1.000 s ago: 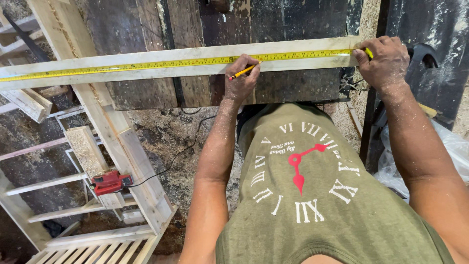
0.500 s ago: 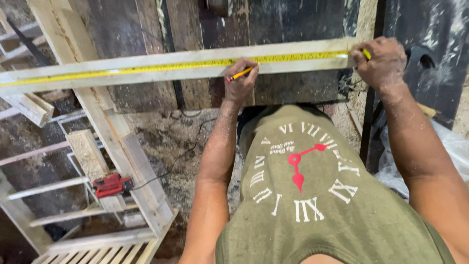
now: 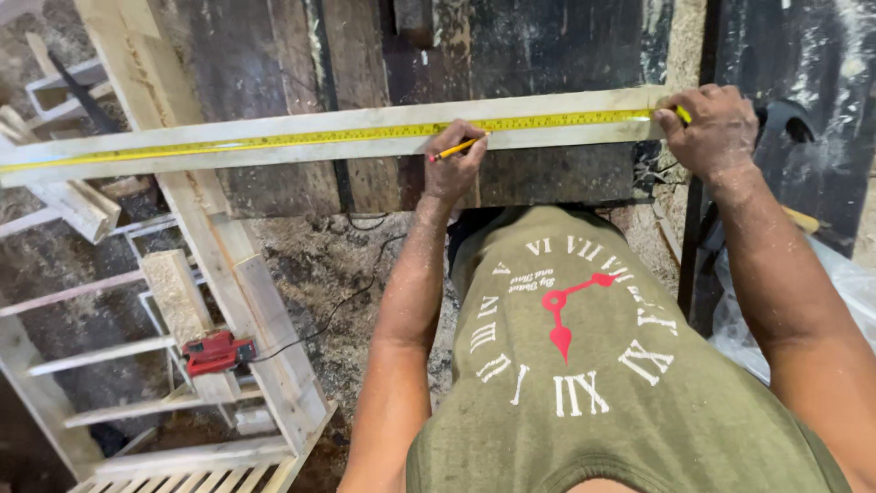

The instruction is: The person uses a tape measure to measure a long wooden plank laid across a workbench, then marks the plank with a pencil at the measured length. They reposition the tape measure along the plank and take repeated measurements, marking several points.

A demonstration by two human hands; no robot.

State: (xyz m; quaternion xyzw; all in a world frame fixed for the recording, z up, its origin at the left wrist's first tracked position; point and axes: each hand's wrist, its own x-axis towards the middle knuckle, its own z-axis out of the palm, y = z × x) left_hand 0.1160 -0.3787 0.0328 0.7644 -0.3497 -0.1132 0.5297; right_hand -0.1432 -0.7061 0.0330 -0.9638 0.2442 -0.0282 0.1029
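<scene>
Board (image 3: 274,137), long, pale, lying across a dark bench (image 3: 547,55); it looks stiff and light, best held near both ends. Tape (image 3: 319,138), thin and springy, runs along it. Left hand (image 3: 453,164) pinches a pencil (image 3: 456,148); right hand (image 3: 712,128) presses the tape's end down.

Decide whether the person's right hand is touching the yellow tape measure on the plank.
Touching: the head view shows the right hand pressing the yellow tape measure end onto the plank, fingers covering it.
</scene>
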